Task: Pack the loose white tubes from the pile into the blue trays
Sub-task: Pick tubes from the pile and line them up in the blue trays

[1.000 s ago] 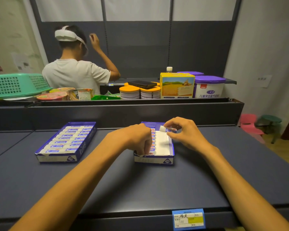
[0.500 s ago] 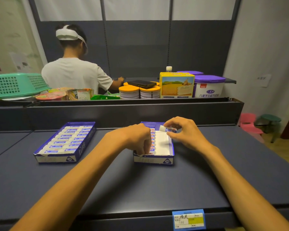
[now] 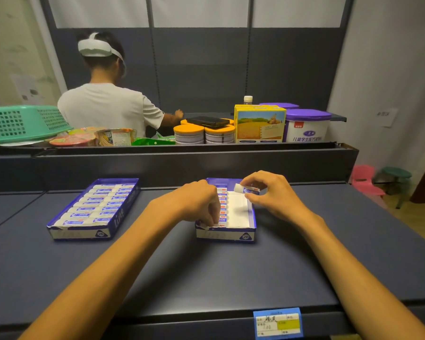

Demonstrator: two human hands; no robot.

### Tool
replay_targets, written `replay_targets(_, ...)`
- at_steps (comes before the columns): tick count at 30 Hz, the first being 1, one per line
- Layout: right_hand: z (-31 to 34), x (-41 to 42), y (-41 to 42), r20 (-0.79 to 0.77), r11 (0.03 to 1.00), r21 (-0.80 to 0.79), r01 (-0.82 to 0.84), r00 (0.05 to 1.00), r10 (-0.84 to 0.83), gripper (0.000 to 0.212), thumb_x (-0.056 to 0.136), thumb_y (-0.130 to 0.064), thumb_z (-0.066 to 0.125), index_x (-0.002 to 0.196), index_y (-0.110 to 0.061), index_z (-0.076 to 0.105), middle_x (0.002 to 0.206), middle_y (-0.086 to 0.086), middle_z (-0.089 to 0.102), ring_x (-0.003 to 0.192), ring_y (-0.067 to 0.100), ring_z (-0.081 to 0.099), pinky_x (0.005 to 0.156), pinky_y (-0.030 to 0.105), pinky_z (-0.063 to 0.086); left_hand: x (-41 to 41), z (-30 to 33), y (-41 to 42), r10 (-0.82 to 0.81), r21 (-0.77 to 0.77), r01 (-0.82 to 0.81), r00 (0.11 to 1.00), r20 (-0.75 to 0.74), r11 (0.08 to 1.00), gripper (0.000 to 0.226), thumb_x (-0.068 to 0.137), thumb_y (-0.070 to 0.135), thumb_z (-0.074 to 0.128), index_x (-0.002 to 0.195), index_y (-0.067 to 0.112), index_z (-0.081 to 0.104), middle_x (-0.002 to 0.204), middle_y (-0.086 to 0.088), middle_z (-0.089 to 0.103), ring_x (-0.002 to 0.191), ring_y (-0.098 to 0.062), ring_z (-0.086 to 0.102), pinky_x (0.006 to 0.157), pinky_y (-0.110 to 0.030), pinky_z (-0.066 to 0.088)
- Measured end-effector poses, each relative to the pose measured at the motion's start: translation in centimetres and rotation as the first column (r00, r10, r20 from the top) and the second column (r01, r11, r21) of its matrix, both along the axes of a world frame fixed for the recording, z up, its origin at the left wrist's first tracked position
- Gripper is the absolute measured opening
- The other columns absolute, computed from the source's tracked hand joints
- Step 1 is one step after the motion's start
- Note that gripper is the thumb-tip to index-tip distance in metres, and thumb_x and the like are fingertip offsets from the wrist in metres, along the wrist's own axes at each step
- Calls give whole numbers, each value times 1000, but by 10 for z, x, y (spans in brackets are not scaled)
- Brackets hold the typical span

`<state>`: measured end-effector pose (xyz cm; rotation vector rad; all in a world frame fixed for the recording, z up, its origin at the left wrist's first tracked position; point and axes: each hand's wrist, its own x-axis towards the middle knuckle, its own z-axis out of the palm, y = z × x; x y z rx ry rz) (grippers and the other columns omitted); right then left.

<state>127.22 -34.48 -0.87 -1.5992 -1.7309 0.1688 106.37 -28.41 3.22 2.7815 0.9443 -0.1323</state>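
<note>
Two blue trays sit on the dark shelf. The left tray (image 3: 118,218) is filled with rows of white tubes (image 3: 93,207). The right tray (image 3: 252,223) has a column of tubes (image 3: 223,204) along its left side and a bare white floor on its right side. My left hand (image 3: 196,204) rests curled over the tubes at the tray's left front, fingertips pressed on them. My right hand (image 3: 268,192) pinches one white tube (image 3: 245,189) with a blue and red label, held level just above the tray's far right part. No loose pile is in view.
A raised dark ledge (image 3: 182,163) runs behind the trays. Beyond it stand cans with orange lids (image 3: 189,133), a yellow box (image 3: 259,123), purple-lidded tubs (image 3: 307,125), a green basket (image 3: 22,122) and a person (image 3: 103,104) with their back turned. A price label (image 3: 277,322) sits on the shelf's front edge.
My hands have hardly shifted; the right hand still holds the tube over the right tray. The person behind lowered a raised arm to the far counter.
</note>
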Motion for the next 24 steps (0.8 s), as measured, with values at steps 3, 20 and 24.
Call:
replay_targets(3, 0, 1, 0, -3, 1000, -3, 6, 1000, -6, 28, 85, -19, 72, 112, -18, 64, 117, -1, 63, 104, 8, 57, 77, 18, 50, -1, -1, 1, -8, 0, 8, 1000, 1, 1000, 23, 86, 24, 71, 109, 20, 73, 112, 4, 70, 93, -13, 64, 62, -12, 45)
replay_targets(20, 5, -4, 2, 27, 1000, 12, 7, 1000, -7, 27, 85, -18, 72, 112, -18, 65, 117, 0, 64, 105, 11, 58, 83, 26, 54, 1, -8, 10, 9, 59, -14, 996, 85, 998, 18, 82, 20, 75, 99, 19, 74, 106, 0, 71, 86, -11, 62, 72, -17, 47)
replay_targets(24, 4, -2, 2, 23, 1000, 2, 14, 1000, -14, 28, 85, -19, 72, 112, -19, 64, 117, -1, 63, 105, 10, 57, 80, 22, 53, 2, -9, 13, 11, 26, -14, 996, 89, 1000, 19, 83, 18, 74, 102, 17, 74, 107, -1, 71, 87, -11, 62, 74, -17, 48)
